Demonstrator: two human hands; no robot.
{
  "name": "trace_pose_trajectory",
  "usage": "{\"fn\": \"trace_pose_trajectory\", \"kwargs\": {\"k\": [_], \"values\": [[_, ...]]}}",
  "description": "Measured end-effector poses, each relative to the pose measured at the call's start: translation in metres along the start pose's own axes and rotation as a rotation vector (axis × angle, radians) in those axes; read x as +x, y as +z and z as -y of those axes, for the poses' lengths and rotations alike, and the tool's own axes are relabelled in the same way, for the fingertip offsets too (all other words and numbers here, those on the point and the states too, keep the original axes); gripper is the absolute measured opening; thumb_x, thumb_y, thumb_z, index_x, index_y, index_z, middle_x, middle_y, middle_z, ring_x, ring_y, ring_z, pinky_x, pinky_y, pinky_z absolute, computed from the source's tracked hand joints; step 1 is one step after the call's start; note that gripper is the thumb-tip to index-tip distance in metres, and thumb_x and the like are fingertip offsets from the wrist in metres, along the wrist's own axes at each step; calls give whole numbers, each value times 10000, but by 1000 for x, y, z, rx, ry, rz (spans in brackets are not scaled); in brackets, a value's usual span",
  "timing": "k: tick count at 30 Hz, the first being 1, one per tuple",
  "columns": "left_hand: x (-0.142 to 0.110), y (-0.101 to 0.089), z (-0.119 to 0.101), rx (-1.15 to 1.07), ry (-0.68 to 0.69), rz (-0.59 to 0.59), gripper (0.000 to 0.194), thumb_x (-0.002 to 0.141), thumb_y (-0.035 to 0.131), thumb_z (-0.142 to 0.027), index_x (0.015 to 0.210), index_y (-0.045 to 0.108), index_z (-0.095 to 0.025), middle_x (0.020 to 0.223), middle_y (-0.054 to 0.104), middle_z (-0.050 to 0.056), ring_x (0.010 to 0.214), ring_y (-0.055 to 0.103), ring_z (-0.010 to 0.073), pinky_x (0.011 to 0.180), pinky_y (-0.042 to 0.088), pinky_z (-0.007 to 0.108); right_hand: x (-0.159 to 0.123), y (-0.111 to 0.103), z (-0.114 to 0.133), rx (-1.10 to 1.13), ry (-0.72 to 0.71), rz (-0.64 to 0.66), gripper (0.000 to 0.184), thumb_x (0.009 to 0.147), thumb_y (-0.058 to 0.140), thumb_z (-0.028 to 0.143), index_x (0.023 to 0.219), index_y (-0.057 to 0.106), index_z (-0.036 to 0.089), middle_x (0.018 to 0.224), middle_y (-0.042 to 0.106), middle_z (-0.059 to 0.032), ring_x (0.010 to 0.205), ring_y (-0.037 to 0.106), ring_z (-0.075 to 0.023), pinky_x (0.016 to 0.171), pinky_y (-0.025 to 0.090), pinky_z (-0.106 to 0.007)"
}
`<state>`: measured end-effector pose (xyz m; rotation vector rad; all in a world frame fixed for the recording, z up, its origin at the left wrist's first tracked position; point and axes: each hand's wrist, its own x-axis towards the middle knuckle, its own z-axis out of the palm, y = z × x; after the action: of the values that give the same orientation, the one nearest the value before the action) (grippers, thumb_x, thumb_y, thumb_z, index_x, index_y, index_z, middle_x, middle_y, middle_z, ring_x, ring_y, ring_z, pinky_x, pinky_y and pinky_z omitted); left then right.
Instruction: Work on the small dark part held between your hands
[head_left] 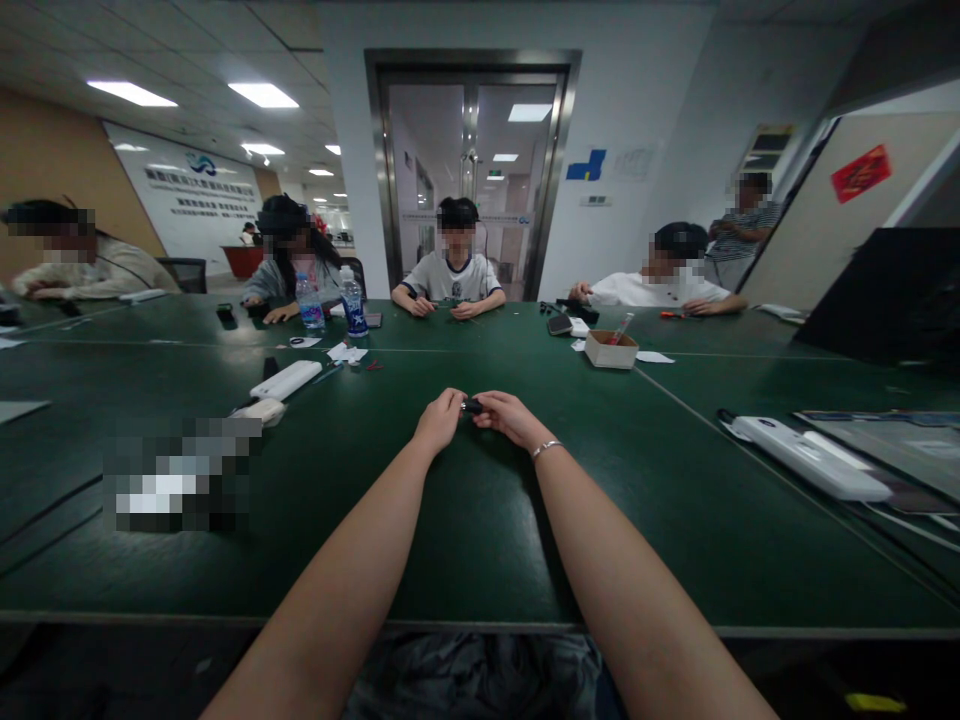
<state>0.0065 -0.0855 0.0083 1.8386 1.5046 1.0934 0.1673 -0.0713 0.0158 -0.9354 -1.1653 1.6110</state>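
Note:
In the middle of the head view, my two hands meet just above the green table [480, 560]. Between them is a small black object [472, 406] with a shiny metallic end on its left side; its exact kind is too small to make out. My right hand [511, 418], with a silver bracelet at the wrist, is closed around the black part. The fingertips of my left hand [441, 420] are pinched at the shiny end. Fingers cover much of the object.
On the left lie a white power bank [286, 381] and a blurred-out item [180, 475]. Two bottles [353, 305] stand farther back. A small cardboard box [610, 350] sits right of centre, a white device [814, 458] at far right. Several people sit around the table.

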Motion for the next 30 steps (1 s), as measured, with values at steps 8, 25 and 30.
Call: {"fn": "trace_pose_trajectory", "kwargs": {"k": [8,25,30], "values": [[4,4,6,16,62,-23,271,828,424,-250,1027,601,-202,948,645,44,867,575,165,794,428,289,2,-1,-2,7,-6,3,18,838,596,113,853,590,105,633,624,-41,507,606,-96,505,525,-195],[2,2,4,-79,111,-71,249,859,426,-297,1003,611,-214,799,640,14,733,573,141,689,426,257,0,3,0,-129,-55,56,210,770,656,126,947,551,170,628,599,44,378,493,-46,439,525,-203],[0,1,1,-102,96,-63,253,861,414,-300,1011,600,-215,789,635,9,698,567,136,659,417,252,-1,5,1,-155,-34,70,144,859,575,280,940,533,168,623,588,25,377,479,-54,437,538,-233]]}}
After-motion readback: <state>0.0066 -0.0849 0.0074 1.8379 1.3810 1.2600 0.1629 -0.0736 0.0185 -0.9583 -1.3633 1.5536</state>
